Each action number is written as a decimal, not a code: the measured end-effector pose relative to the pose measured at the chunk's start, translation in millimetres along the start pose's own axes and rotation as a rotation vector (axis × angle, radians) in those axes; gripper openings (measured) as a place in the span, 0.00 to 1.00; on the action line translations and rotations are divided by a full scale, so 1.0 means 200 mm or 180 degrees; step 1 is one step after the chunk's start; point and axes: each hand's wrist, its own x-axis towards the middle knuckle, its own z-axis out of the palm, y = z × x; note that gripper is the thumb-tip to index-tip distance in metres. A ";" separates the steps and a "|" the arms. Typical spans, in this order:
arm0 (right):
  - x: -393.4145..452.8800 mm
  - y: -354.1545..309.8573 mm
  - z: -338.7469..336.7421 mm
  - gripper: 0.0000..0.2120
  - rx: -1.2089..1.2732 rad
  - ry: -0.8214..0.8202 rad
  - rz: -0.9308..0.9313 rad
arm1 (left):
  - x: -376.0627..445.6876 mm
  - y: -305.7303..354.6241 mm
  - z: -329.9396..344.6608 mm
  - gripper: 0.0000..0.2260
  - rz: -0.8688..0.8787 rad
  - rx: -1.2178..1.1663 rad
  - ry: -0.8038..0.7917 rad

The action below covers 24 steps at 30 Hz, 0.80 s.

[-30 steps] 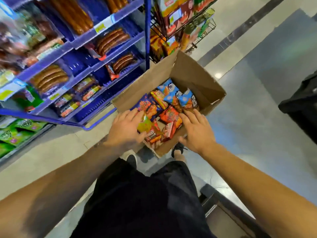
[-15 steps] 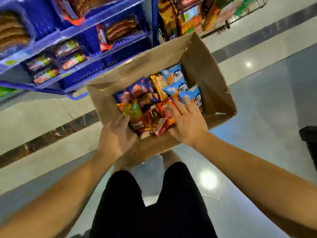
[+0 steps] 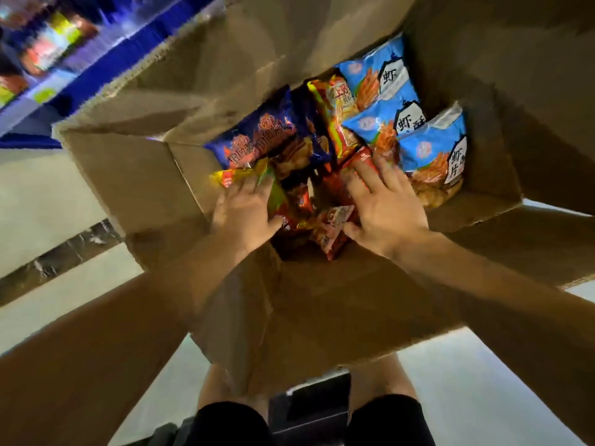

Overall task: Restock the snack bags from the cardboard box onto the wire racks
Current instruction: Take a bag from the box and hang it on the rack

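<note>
An open cardboard box fills the view, standing on the floor below me. Inside lie light blue snack bags at the right, dark blue bags at the left, and red and orange bags between them. My left hand lies flat with spread fingers on a yellow-green bag. My right hand rests palm down on small red bags near the box's front. Neither hand visibly grips a bag. The wire racks are out of view.
A blue store shelf with blurred packaged goods runs along the upper left. Pale floor tiles with a dark stone strip lie left of the box. My legs in black shorts stand behind the box's near flap.
My head has dropped much closer over the box, which now fills the view. Both hands have reached deeper in and settled on the bags. The wire racks left the view.
</note>
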 end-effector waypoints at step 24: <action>0.37 -0.04 0.46 0.44 0.1294 0.0188 0.0077 | 0.46 -0.15 0.19 0.32 -0.0059 -0.0487 0.0613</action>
